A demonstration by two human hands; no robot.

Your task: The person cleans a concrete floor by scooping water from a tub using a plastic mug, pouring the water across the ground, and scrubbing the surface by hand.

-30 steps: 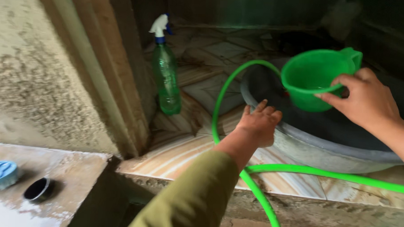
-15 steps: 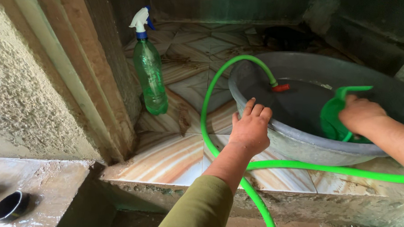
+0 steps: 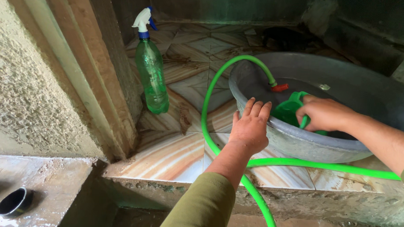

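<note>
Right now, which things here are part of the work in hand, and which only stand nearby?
In use:
- green mug, gripped by right hand
- grey basin, rim under left hand
- green hose, end in basin

Standing by:
- spray bottle
- black cup

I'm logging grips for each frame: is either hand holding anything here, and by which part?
The right hand holds the green scoop mug by its handle, dipped in the grey basin. The left hand holds nothing; it rests on the basin's rim.

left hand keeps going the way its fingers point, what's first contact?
Likely the water inside the grey basin: the left hand already rests on its rim, fingers pointing inward toward the hose's red nozzle. Depth is uncertain.
</note>
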